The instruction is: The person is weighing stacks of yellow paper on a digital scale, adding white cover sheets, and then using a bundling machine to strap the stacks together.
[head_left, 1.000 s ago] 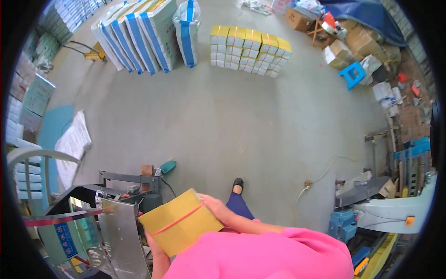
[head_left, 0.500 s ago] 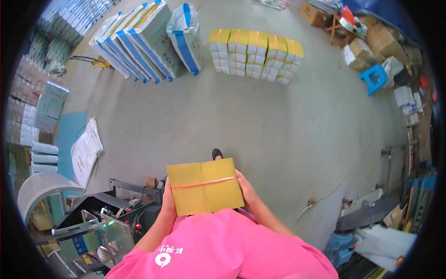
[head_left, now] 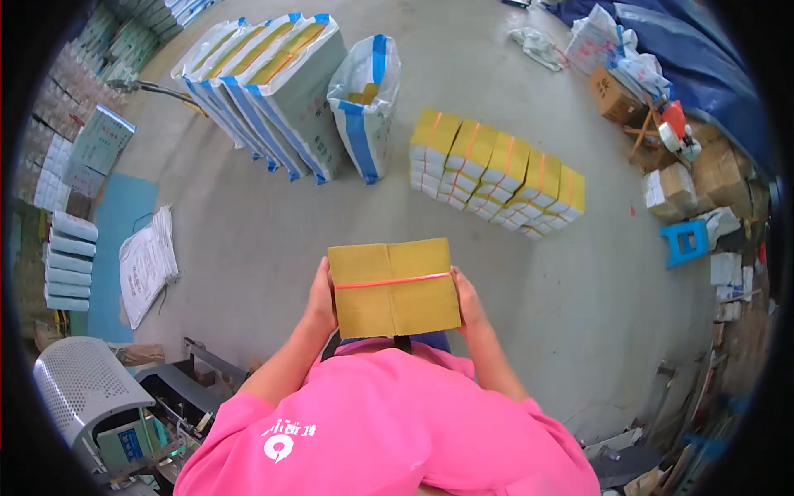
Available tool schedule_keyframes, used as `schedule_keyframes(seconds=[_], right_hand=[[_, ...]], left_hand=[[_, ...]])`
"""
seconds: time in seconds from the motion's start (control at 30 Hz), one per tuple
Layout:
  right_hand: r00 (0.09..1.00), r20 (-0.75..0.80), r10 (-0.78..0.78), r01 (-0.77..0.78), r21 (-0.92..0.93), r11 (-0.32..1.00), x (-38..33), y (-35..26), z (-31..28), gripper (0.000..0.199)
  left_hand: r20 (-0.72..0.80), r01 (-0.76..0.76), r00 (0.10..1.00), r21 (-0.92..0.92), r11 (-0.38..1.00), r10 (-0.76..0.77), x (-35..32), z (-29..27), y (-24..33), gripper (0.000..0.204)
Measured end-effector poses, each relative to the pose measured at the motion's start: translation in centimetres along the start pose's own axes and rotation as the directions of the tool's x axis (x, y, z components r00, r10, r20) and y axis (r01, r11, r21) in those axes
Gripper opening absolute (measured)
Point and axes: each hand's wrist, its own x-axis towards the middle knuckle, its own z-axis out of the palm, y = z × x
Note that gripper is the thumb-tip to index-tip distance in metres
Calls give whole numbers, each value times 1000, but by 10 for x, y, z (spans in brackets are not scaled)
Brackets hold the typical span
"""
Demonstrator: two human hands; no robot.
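Observation:
I carry a flat yellow paper bundle point(head_left: 394, 287) bound by an orange strap, held level in front of my chest. My left hand point(head_left: 320, 296) grips its left edge and my right hand point(head_left: 468, 301) grips its right edge. Ahead on the concrete floor lies a row of stacked yellow bundles point(head_left: 496, 172) with the same orange straps. My pink sleeves fill the lower part of the view.
Several white-and-blue woven sacks point(head_left: 289, 91) stand at the back left. A strapping machine point(head_left: 178, 397) and a grey fan housing point(head_left: 78, 384) sit at lower left. A blue stool point(head_left: 686, 241), cardboard boxes point(head_left: 670, 188) and a blue tarp point(head_left: 695, 58) crowd the right side.
I have turned away from the machine toward the open floor. The bundle has moved from my left side to the centre, and the stacked bundles and sacks now lie nearer ahead.

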Motion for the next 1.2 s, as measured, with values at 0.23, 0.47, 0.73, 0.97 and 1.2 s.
schedule_keyframes(seconds=[0.23,0.47,0.73,0.97,1.2], right_hand=[[984,-54,172,-180,-252,951,215,-94,-37,46],[812,58,581,-466,-536,704,479,-213,-101,48],[849,104,519,-218,-825,521,704,-274,-148,59],[747,140,649,-191,-891,411,788,-259,-160,60],[687,85,722,-301,-871,388,810,-262,-165,60]], left_hand=[[-31,96,993,-389,916,-118,187,43,7,57],[-317,11,917,-588,809,-243,388,138,-7,58],[-415,-161,860,-771,615,-295,594,198,-8,66],[-533,-274,771,-773,573,-350,649,209,-15,60],[-549,-283,761,-761,583,-346,663,202,-19,61]])
